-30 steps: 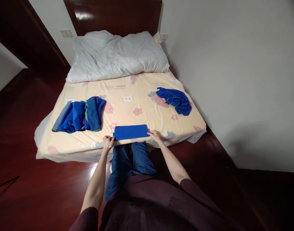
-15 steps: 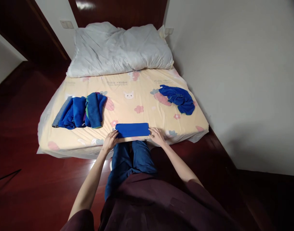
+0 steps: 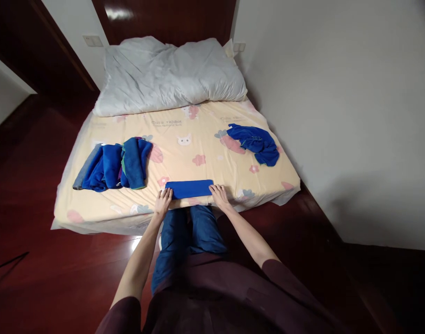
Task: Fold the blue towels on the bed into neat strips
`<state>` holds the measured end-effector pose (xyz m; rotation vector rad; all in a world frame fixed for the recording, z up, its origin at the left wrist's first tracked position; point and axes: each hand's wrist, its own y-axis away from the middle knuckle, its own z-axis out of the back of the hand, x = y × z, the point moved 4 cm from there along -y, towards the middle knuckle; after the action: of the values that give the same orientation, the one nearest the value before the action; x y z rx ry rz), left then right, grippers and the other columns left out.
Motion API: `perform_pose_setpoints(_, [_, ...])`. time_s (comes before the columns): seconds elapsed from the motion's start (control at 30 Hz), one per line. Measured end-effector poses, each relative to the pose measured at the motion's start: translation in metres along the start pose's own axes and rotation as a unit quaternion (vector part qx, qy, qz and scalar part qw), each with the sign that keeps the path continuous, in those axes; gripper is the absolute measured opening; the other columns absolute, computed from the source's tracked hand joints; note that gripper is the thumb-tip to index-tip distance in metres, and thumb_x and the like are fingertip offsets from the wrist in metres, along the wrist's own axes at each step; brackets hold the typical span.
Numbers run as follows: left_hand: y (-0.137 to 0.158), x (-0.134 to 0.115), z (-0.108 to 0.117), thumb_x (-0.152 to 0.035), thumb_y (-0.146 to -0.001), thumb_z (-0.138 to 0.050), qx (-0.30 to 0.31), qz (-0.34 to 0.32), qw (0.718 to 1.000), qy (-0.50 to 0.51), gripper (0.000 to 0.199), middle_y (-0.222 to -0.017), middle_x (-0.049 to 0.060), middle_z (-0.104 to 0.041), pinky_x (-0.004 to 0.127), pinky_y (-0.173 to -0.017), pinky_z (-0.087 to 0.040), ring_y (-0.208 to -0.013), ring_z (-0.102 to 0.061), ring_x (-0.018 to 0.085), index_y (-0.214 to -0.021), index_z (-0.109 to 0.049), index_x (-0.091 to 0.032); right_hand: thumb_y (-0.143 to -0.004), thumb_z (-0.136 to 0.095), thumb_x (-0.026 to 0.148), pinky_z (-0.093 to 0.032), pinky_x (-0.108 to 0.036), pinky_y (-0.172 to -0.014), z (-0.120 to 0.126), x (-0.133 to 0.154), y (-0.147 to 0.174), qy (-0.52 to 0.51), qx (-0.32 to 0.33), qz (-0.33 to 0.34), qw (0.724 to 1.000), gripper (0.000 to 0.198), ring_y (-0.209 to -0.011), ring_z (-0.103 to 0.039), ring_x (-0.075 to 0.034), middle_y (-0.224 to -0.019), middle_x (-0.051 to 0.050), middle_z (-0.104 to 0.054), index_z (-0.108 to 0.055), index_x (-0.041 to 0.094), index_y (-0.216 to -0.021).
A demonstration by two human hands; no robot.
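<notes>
A blue towel (image 3: 189, 189), folded into a flat narrow strip, lies at the front edge of the bed. My left hand (image 3: 163, 202) is at its left end, the curled fingers over the near left corner. At the opposite end, my right hand (image 3: 220, 196) has its fingers bent over the right edge. Both thumbs are hidden. To the left lies a row of rolled or folded blue towels (image 3: 112, 166), one edged in green. A crumpled blue towel (image 3: 257, 144) is at the right, away from both hands.
The bed (image 3: 184, 160) has a cream sheet with rabbit and carrot prints. A pale grey quilt (image 3: 170, 79) lies bunched at its far end. White wall (image 3: 324, 116) stands to the right, and dark red floor (image 3: 76, 273) surrounds the near side.
My right hand has moved inward onto the towel's right end. My left hand has shifted slightly, its fingers now over the left corner. The view has tilted a little.
</notes>
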<state>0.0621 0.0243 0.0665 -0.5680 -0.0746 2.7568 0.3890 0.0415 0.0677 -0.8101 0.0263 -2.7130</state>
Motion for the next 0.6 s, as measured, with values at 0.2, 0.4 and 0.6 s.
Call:
perform_pose_setpoints(0.2, [0.029, 0.008, -0.002, -0.007, -0.083, -0.044, 0.037, -0.021, 0.998, 0.051, 0.056, -0.144, 0.014, -0.058, 0.051, -0.114, -0.037, -0.135, -0.050, 0.031, -0.135, -0.061, -0.020, -0.078, -0.051, -0.001, -0.034, -0.052, -0.114, 0.006, -0.016, 0.031, -0.044, 0.025, 0.022, 0.998, 0.058, -0.124, -0.054, -0.030, -0.132, -0.010, -0.064, -0.066, 0.025, -0.129])
perform_pose_setpoints(0.4, [0.026, 0.020, -0.006, -0.010, -0.070, -0.051, -0.023, 0.071, 0.986, 0.146, 0.057, -0.125, 0.011, -0.067, 0.047, -0.107, -0.045, -0.121, -0.056, 0.030, -0.123, -0.066, -0.020, -0.075, -0.054, 0.003, -0.046, -0.040, -0.107, -0.001, -0.029, 0.028, -0.179, -0.033, -0.041, 0.982, 0.050, -0.118, -0.058, -0.023, -0.121, -0.009, -0.060, -0.069, 0.023, -0.119])
perform_pose_setpoints(0.6, [0.024, 0.029, -0.005, -0.025, -0.074, -0.056, -0.046, 0.125, 0.981, 0.140, 0.041, -0.113, 0.013, -0.068, 0.048, -0.099, -0.048, -0.108, -0.058, 0.032, -0.113, -0.069, -0.019, -0.076, -0.058, 0.011, -0.048, -0.039, -0.103, -0.007, -0.041, 0.021, -0.204, -0.046, -0.081, 0.974, 0.035, -0.110, -0.059, -0.023, -0.109, -0.007, -0.056, -0.070, 0.022, -0.106])
